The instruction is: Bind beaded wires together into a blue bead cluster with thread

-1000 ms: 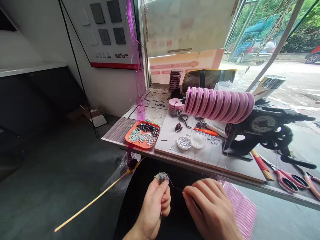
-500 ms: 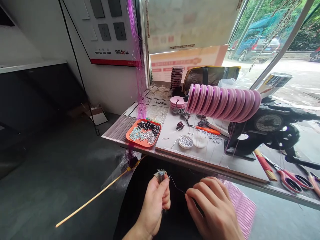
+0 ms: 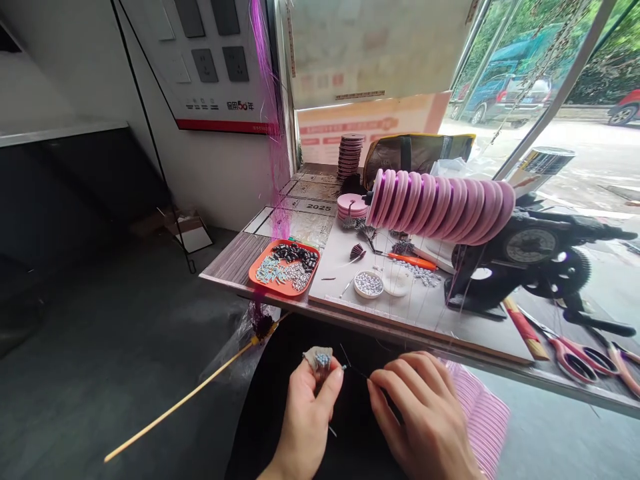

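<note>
My left hand [image 3: 311,410] is closed around a small bundle with pale blue ends [image 3: 323,360], partly wrapped in something greyish. At its thumb tip sits a tiny light blue piece [image 3: 344,367]. A thin dark line [image 3: 357,371] runs from there to my right hand [image 3: 420,407], whose thumb and forefinger pinch it; its other fingers are curled. Both hands are over my dark-clad lap, below the table edge. On the table ahead, an orange tray [image 3: 254,268] holds black, light blue and silvery small pieces. A small white dish of silvery beads [image 3: 369,285] stands beside it.
Pink discs [image 3: 440,205] line a black hand-cranked winder [image 3: 530,247] on a white board [image 3: 330,287]. Scissors [image 3: 575,357] and a red-handled brush [image 3: 525,327] lie at right. A wooden stick [image 3: 180,400] juts out at left; pink striped fabric [image 3: 480,400] lies beneath my right hand.
My left hand has turned and its thumb has shifted, showing more of the greyish wrap. The thin line has changed shape near the thumb tip. My right hand stays nearly in place.
</note>
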`<state>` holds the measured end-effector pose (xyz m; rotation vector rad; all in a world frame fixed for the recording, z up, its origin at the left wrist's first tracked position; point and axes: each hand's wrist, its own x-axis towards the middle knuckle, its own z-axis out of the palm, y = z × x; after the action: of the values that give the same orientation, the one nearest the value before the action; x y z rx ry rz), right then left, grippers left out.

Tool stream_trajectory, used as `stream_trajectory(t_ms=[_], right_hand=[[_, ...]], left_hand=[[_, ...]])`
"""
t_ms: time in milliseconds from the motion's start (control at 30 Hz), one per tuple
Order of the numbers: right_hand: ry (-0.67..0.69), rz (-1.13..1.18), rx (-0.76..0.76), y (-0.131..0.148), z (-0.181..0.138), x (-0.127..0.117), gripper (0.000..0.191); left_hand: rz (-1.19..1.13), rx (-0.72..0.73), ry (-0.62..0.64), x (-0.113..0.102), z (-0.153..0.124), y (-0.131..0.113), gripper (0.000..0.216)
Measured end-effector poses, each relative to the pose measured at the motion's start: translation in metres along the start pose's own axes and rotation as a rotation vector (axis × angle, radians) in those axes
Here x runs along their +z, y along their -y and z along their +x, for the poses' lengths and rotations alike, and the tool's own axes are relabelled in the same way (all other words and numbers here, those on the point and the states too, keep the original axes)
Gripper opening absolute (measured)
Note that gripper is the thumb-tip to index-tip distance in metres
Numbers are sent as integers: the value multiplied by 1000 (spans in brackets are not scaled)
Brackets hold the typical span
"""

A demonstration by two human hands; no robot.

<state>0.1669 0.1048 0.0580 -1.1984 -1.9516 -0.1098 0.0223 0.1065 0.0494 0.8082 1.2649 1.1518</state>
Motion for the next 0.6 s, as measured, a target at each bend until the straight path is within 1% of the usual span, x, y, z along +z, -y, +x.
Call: stream_trajectory(t_ms=[133,267,333,367,500,567,600], right_hand=[[-1,12,1,0,-1,2,15],[9,52,-12,0,-1,2,16],[6,63,-33,0,1,2,12],[4,55,-50,-1,2,2,11],[38,-24,-166,-1,9,4,19],[57,-49,-222,0,11,6,22],[63,-58,-252,0,12,7,25]], left_hand=[[86,57,-20,-2,-2,0,19],[98,106,-41,-1,0,2,15],[98,118,-37,-1,1,2,15],[94,119,-26,-1,2,2,16],[61,78,27,-1,1,1,23],[-10,49,36,1,-1,-1,29],[-87,34,35,3,-2,-3,31]])
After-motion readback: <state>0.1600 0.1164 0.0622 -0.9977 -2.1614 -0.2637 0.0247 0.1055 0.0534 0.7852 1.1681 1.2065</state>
